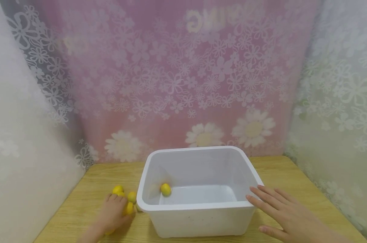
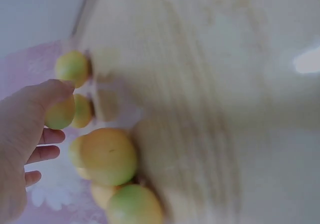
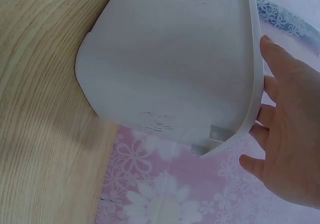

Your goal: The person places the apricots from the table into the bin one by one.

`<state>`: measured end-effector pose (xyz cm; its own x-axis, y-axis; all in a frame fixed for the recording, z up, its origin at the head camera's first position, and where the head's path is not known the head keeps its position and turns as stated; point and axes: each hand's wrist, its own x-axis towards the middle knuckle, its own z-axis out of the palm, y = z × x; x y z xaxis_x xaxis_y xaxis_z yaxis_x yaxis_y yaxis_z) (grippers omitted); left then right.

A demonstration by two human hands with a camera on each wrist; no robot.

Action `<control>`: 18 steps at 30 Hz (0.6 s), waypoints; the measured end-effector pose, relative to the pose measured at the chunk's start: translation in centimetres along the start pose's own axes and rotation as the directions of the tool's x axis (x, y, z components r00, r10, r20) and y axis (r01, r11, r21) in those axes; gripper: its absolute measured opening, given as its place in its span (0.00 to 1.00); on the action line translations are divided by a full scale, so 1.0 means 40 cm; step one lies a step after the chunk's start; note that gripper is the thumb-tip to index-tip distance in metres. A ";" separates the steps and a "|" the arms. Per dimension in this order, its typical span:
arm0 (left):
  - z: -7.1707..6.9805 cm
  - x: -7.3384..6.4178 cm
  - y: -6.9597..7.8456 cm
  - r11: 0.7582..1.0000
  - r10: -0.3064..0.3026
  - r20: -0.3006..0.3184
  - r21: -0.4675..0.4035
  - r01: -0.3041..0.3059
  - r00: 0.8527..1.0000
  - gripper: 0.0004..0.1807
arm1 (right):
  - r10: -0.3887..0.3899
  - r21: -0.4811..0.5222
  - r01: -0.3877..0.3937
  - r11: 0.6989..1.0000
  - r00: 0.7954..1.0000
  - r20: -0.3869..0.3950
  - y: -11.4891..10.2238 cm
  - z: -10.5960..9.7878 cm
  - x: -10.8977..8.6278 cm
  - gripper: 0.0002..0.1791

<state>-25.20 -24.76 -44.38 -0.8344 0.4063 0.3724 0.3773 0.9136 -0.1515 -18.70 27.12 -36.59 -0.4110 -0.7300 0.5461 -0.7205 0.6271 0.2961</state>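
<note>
On the left of the table, my left hand (image 1: 112,211) is among several small yellow-green citrus fruits (image 1: 118,189). In the left wrist view a citrus fruit (image 2: 61,114) sits between the thumb and the fingers of that hand, which appears to grip it. More citrus fruits (image 2: 109,156) lie close by on the wood. A white plastic tub (image 1: 201,206) stands in the middle, with one citrus fruit (image 1: 166,190) inside near its left wall. My right hand (image 1: 285,212) is spread with straight fingers, its fingertips touching the tub's right rim (image 3: 256,74).
The wooden table (image 1: 292,179) reaches back to a pink floral curtain (image 1: 183,84). Pale floral sheets (image 1: 344,111) hang on both sides. The tub's raised walls stand between the two hands.
</note>
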 end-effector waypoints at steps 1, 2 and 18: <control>-0.007 0.003 -0.004 1.000 -0.014 0.012 -0.004 0.014 1.000 0.21 | -0.004 0.003 0.004 1.000 1.000 0.002 0.000 0.000 0.000 0.40; -0.016 0.007 -0.006 1.000 -0.024 0.024 -0.008 0.024 0.999 0.22 | -0.008 0.008 0.008 1.000 1.000 0.000 0.001 -0.001 0.001 0.39; -0.161 0.083 -0.039 0.998 -0.054 -0.057 -0.045 0.052 0.997 0.22 | -0.004 0.030 0.003 1.000 1.000 0.012 0.000 -0.003 0.003 0.39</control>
<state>-25.99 -24.94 -36.99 -0.8292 0.3548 0.4318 0.3515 0.9318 -0.0907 -18.67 27.07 -36.43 -0.4147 -0.7355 0.5358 -0.7384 0.6161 0.2742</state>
